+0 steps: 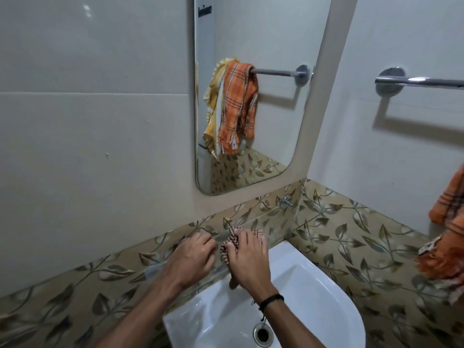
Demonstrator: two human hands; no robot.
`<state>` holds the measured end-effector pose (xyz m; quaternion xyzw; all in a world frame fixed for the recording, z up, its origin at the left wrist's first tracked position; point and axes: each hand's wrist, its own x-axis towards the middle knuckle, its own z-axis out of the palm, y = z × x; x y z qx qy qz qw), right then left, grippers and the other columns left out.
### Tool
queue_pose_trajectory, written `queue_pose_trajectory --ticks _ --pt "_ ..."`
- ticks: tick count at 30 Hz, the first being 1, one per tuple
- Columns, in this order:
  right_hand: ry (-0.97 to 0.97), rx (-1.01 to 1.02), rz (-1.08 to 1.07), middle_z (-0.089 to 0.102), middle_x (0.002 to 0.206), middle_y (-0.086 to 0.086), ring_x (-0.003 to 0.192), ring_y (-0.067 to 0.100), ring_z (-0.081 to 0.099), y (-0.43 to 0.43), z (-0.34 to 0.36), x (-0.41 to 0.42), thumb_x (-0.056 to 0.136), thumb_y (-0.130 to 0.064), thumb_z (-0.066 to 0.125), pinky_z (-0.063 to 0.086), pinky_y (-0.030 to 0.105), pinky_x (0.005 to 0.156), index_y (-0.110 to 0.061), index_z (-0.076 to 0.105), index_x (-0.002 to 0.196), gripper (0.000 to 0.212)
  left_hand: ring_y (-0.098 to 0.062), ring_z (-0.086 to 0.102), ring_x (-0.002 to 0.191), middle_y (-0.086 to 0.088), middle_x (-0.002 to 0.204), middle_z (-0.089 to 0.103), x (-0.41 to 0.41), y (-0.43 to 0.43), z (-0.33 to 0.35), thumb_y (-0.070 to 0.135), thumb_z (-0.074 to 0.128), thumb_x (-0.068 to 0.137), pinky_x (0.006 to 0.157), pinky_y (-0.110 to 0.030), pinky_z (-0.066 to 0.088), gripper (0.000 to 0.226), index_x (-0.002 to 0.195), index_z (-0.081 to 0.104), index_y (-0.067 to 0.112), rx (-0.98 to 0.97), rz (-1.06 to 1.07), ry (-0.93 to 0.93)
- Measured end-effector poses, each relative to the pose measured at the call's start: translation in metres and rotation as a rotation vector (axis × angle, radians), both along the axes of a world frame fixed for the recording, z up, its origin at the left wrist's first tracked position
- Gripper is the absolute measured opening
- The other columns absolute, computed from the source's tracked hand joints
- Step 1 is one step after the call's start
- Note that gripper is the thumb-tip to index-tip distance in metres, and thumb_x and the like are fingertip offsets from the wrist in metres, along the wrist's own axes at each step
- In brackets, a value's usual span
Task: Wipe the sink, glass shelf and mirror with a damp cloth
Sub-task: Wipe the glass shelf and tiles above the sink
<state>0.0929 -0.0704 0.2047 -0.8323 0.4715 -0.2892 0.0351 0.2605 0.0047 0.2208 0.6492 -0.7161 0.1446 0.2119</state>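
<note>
Brown-checked cloth (231, 239) under flat right hand (247, 259)

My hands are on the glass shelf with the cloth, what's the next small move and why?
Probably slide the right hand and the cloth rightward along the glass shelf toward the corner. The cloth sits bunched under that hand, the left hand rests on the shelf's left part, and the right stretch looks uncovered.

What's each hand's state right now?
Left hand: open, fingers resting on the clear glass shelf, holding nothing.
Right hand: open, pressing the bunched red-and-white checked cloth onto that shelf.
</note>
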Motion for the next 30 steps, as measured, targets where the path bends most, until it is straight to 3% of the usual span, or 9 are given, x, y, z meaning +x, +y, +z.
queue_pose_trajectory --ticks 3,5,6,9,13,17,21,26,30 --pt "-0.137 0.084 -0.060 0.045 0.145 0.002 0.146 0.024 0.028 -0.014 -0.009 -0.012 0.100 -0.049 0.033 0.011 0.047 0.124 -0.022 0.049 0.131 0.044 -0.015 0.052 0.081 0.007 0.091 0.057 0.000 0.001 -0.001 0.032 0.051 0.090 0.068 -0.032 0.049 0.012 0.090 0.060 0.025 -0.011 0.001 0.010" --pt "-0.412 0.258 -0.119 0.025 0.161 0.006 0.153 0.024 0.008 -0.026 -0.007 -0.016 0.103 -0.037 0.046 0.008 0.042 0.123 -0.019 0.044 0.139 0.041 -0.014 0.051 0.080 0.008 0.091 0.057 0.000 0.001 -0.001 0.032 0.048 0.090 0.068 -0.031 0.048 0.014 0.090 0.060 0.024 -0.009 0.005 0.028" --pt "-0.607 0.329 -0.152 0.015 0.164 0.004 0.153 0.024 0.006 -0.028 -0.005 -0.015 0.102 -0.030 0.052 0.015 0.042 0.123 -0.018 0.040 0.143 0.045 -0.015 0.051 0.080 0.007 0.090 0.056 0.000 0.001 0.000 0.031 0.047 0.090 0.068 -0.031 0.048 0.015 0.089 0.060 0.024 -0.011 0.005 0.033" --pt "-1.117 0.466 -0.334 0.007 0.165 0.001 0.149 0.026 0.022 -0.018 0.002 0.000 0.100 -0.021 0.058 0.034 0.036 0.109 -0.019 0.022 0.156 0.067 -0.014 0.050 0.080 0.007 0.090 0.055 0.001 0.000 0.000 0.031 0.046 0.090 0.068 -0.031 0.047 0.015 0.088 0.059 0.024 -0.009 0.001 0.038" --pt "-1.606 0.707 -0.475 0.051 0.143 0.013 0.122 0.031 0.057 -0.007 0.006 0.025 0.101 -0.030 0.056 0.050 0.045 0.102 -0.012 0.034 0.150 0.056 -0.014 0.051 0.081 0.007 0.090 0.057 0.000 0.001 0.001 0.032 0.043 0.090 0.069 -0.031 0.049 0.020 0.089 0.061 0.023 -0.011 -0.005 0.044" --pt "-1.641 0.792 -0.455 0.069 0.107 0.012 0.090 0.026 0.069 0.021 0.009 0.037 0.099 -0.028 0.063 0.057 0.032 0.071 -0.003 0.060 0.119 0.033 -0.015 0.053 0.081 0.007 0.089 0.058 0.000 0.000 0.002 0.032 0.042 0.090 0.067 -0.032 0.050 0.021 0.086 0.061 0.022 -0.033 -0.027 0.047" --pt "-1.579 0.971 -0.419 0.073 0.093 0.017 0.080 0.032 0.072 0.031 0.004 0.029 0.092 -0.023 0.073 0.058 0.035 0.063 0.003 0.066 0.100 0.028 -0.015 0.054 0.079 0.006 0.088 0.059 0.000 -0.001 0.001 0.033 0.042 0.089 0.065 -0.033 0.053 0.021 0.085 0.061 0.022 -0.045 -0.038 0.056" --pt "-1.767 1.030 -0.464 0.069 0.110 0.023 0.088 0.037 0.069 -0.018 0.020 0.011 0.086 -0.008 0.077 0.058 0.053 0.083 0.008 0.059 0.108 0.032 -0.017 0.052 0.078 0.005 0.087 0.056 0.003 0.000 -0.001 0.031 0.043 0.088 0.064 -0.035 0.051 0.019 0.083 0.059 0.022 -0.049 -0.055 0.077" --pt "-1.858 0.927 -0.526 0.068 0.112 0.022 0.079 0.029 0.067 -0.036 0.031 0.004 0.085 -0.005 0.076 0.055 0.037 0.063 0.007 0.060 0.110 0.032 -0.018 0.051 0.078 0.004 0.086 0.056 0.004 -0.001 0.000 0.030 0.044 0.086 0.062 -0.035 0.051 0.017 0.081 0.058 0.021 -0.062 -0.063 0.079"
